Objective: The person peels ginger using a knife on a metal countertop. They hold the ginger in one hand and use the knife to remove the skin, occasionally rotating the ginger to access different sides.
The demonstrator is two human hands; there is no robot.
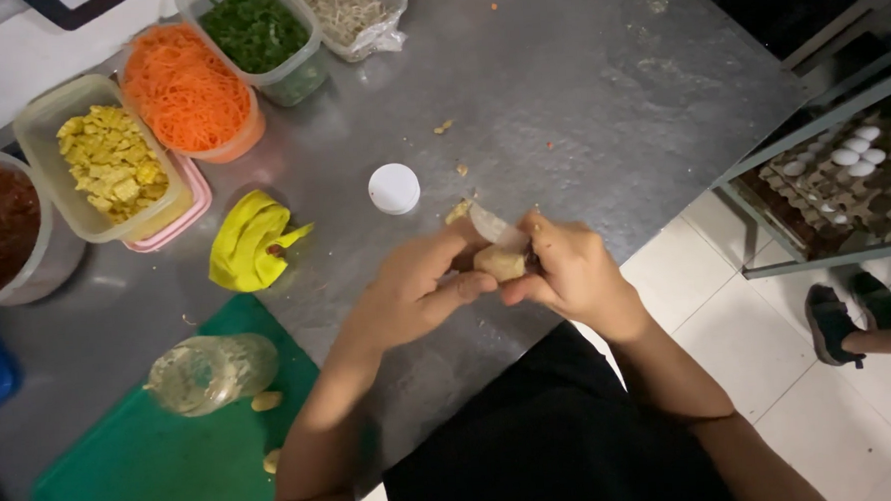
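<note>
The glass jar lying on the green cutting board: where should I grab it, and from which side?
The glass jar lies on its side on the green cutting board, mouth end apparently pointing right. Probably best to grip across the wide middle of its body, coming from above, since the curved sides are exposed and it could roll. Both hands are busy: left hand and right hand hold a pale piece.

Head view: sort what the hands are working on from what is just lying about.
In hand:
left hand
right hand
knife
pale root piece

Lying about:
white lid
yellow cloth
glass jar
shredded carrot tub
egg trays
</note>
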